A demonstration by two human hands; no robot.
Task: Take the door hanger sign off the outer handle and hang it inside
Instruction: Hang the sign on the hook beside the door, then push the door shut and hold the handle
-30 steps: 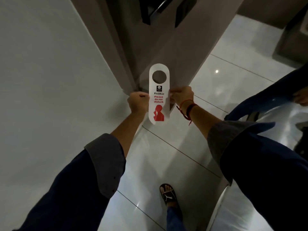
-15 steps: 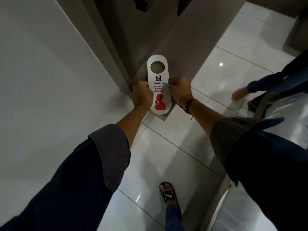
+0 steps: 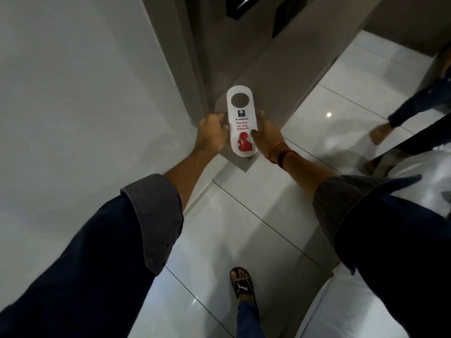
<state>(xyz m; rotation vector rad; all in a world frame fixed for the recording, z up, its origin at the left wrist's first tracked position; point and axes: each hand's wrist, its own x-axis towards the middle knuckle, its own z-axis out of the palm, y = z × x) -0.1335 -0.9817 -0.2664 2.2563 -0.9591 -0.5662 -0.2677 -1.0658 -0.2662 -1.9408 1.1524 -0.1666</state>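
Note:
A white door hanger sign [image 3: 241, 123] with a round hole at its top, red "Please do not disturb" lettering and a red figure is held upright in front of me, off any handle. My left hand [image 3: 212, 132] grips its left edge and my right hand [image 3: 267, 135] grips its right edge, with red threads on that wrist. Behind the sign stands the brown door [image 3: 275, 69], seen edge-on and open. A dark handle plate [image 3: 244, 7] shows on the door at the top of the view.
A white wall [image 3: 85, 106] runs along the left. Glossy white floor tiles [image 3: 234, 228] lie below, with my sandalled foot [image 3: 242, 284] on them. Another person's bare foot [image 3: 379, 131] and dark trouser legs stand at the right. White bedding [image 3: 341, 308] fills the lower right.
The view has tilted up a little, so the door's handle plate shows again at the top. Both hands still hold the sign; the other person's feet have shifted at the right.

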